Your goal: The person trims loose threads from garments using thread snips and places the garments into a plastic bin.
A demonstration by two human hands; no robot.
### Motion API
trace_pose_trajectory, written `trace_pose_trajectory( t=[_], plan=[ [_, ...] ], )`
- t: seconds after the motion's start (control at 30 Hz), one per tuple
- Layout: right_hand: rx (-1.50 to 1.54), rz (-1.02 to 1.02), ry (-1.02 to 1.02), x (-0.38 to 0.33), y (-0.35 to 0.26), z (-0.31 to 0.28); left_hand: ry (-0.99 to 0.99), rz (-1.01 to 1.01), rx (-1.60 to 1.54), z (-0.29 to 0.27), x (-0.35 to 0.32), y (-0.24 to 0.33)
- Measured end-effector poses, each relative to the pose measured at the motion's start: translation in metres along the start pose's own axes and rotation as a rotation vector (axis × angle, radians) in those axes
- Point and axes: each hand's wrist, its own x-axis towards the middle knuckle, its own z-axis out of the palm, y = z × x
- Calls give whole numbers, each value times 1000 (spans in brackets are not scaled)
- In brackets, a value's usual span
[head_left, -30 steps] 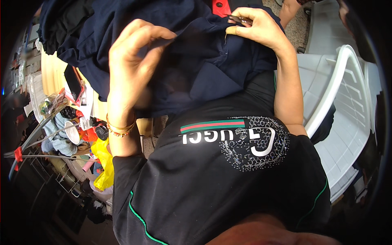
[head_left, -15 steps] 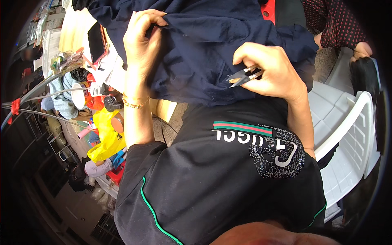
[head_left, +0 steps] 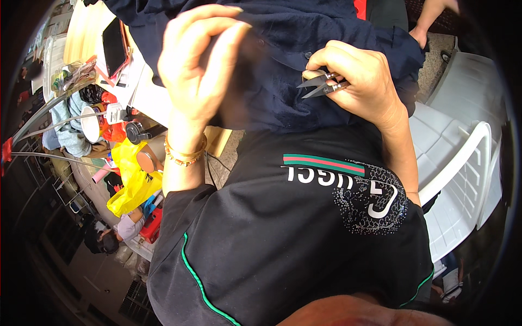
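Observation:
A navy buttoned garment (head_left: 283, 103) lies spread in front of me, creased, with a couple of small dark buttons showing. My right hand (head_left: 361, 79) is closed around a pair of thread snips (head_left: 321, 86), whose dark blades point left, slightly apart, just over the fabric. To the left, my left hand (head_left: 198, 65) is lifted above the cloth and looks nearer to me. Its fingers are loosely bent and apart from the thumb, with nothing seen between them. A gold bracelet circles that wrist.
On the left, a table bears a dark phone (head_left: 114, 48), a white cup (head_left: 91, 124), a yellow plastic bag (head_left: 135, 179) and bundled cloths. Grey cables cross there. White plastic chairs (head_left: 457, 195) stand at the right. Another person's arm (head_left: 432, 22) shows at the top right.
My left hand has let go of the garment and risen off it, fingers opening. My right hand has shifted slightly up with the snips. The other person's arm has moved at top right.

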Motion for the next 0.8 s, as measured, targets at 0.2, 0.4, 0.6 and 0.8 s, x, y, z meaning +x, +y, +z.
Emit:
trace_pose_trajectory(
  t=[0.2, 0.4, 0.6, 0.8],
  plan=[
    [-101, -101, 11, -1, -5, 6, -40, -149, -69, 10, -10, -2],
    [-130, -141, -2, 4, -22, 3, -124, -236, -27, 19, -14, 7],
    [-81, -104, -36, 2, -26, 11, -144, -192, 93, 24, -11, 10],
    [246, 186, -78, 8, -24, -12, -13, -234, -120, 21, -20, 7]
  ],
)
